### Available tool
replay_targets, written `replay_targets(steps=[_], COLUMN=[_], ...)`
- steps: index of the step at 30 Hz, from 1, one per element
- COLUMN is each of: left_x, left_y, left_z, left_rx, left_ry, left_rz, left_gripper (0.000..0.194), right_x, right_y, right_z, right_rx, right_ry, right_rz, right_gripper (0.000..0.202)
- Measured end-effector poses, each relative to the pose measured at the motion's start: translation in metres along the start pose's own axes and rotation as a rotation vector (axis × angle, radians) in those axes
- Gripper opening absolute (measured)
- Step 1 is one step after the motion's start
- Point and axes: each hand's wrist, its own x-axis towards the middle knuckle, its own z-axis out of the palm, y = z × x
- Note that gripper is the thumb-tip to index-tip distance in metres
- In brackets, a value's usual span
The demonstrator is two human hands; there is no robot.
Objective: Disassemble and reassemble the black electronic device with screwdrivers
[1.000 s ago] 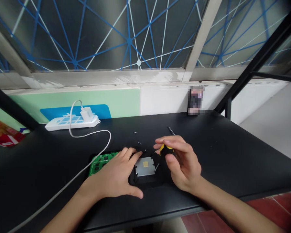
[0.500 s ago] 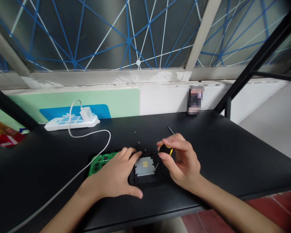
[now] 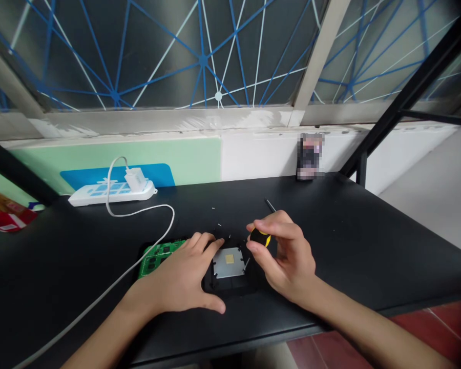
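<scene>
My right hand (image 3: 288,256) is closed round the black and yellow handle of a screwdriver (image 3: 260,237). Its thin shaft slants down to the right edge of a silver metal plate (image 3: 229,267), which bears a small yellowish square and lies in a black casing (image 3: 230,285). Spread over the casing's left part, my left hand (image 3: 184,277) has its fingers apart and holds nothing. Partly under that hand is a green circuit board (image 3: 159,256). Several tiny screws lie behind the casing, one of them a small pale one (image 3: 219,224).
A white power strip (image 3: 111,193) with a plugged-in charger (image 3: 135,179) stands at the back left. Its white cable (image 3: 111,285) crosses the black table (image 3: 369,241). Behind my right hand lies a metal rod (image 3: 270,205). A blurred-out upright object (image 3: 309,157) leans on the wall; a red packet (image 3: 9,212) is far left.
My right hand and the screwdriver handle have shifted very slightly left. The left hand stays in place, and the view has moved a little.
</scene>
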Motion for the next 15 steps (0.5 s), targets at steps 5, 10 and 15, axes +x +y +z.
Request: replay_targets(steps=[5,10,15], left_x=[-0.0007,-0.0012,-0.0012], left_y=[0.0009,-0.0006,0.0001], left_z=[-0.0003,0.0011,-0.0005], left_rx=[-0.009,-0.015,-0.012], left_ry=[0.008,0.027,0.016], left_rz=[0.0,0.007,0.008], left_gripper=[0.099,0.102,0.099], right_x=[0.001,-0.0027,-0.002], right_y=[-0.0036,0.0017,0.0024], right_z=[0.0024,0.002,0.003], right_rx=[-0.021,0.02,0.003], right_ry=[-0.006,-0.009,0.01], right_rz=[-0.008,-0.029,0.032], right_gripper=[0.053,0.057,0.055])
